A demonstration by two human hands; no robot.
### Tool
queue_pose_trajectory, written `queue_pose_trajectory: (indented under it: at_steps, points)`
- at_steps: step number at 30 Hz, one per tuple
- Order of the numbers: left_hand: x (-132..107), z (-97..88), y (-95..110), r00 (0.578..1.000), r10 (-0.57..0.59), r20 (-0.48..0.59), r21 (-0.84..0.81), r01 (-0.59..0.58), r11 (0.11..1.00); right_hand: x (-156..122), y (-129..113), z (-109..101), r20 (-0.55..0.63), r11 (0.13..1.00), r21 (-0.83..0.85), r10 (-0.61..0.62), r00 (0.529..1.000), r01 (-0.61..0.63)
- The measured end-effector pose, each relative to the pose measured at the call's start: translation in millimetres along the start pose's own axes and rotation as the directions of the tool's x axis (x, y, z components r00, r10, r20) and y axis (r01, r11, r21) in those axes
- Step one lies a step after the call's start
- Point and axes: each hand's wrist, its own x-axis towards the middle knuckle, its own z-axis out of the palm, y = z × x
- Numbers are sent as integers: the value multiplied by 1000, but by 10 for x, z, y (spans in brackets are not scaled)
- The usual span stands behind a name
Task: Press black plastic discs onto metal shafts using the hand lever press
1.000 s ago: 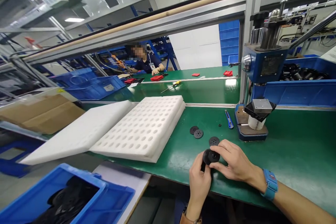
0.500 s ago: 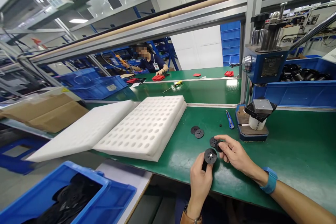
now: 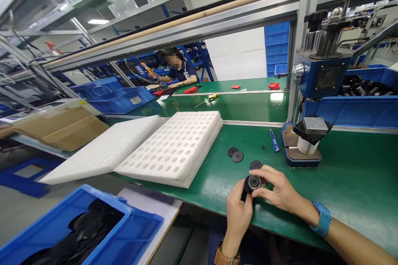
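1. We judge the work midway: one black wheel part [image 3: 252,184] is in our hands, over the workbench's [image 3: 357,165] near edge, seemingly unfinished
2. Our left hand [image 3: 239,211] curls around it; our right hand [image 3: 278,188] pinches its rim, thumb and forefinger parted
3. Farther from that edge we count three loose black discs [image 3: 238,156], perhaps left to do, one small ring [image 3: 263,147], one blue knife [image 3: 274,140]

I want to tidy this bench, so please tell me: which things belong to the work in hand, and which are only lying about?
Work in hand:
round black part, held by left hand and right hand
loose black discs, probably

Lying about, it seems:
blue cutter
yellow-handled screwdriver
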Motion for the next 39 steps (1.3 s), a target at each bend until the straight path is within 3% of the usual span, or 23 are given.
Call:
queue_pose_trajectory:
  at_steps: [3, 9, 16, 27, 39]
  points:
    - [-9, -6, -25, 999, 41, -12, 5, -41, 999, -16, 42, 37, 24, 995, -35, -94, 995, 94]
    - [-19, -13, -40, 996, 82, -35, -5, -82, 997, -32, 47, 55, 66, 988, -105, -105, 992, 111]
    - [-20, -24, -18, 990, 128, -57, -5, -128, 992, -6, -81, -21, 156, 923, -319, -172, 973, 214]
    - [-48, -33, -71, 990, 128, -64, 4, -128, 992, -18, -161, -20, 261, 897, -356, -173, 950, 262]
    - [-45, -37, -56, 991, 113, -69, 21, -112, 993, -18, -162, -28, 286, 881, -392, -155, 946, 263]
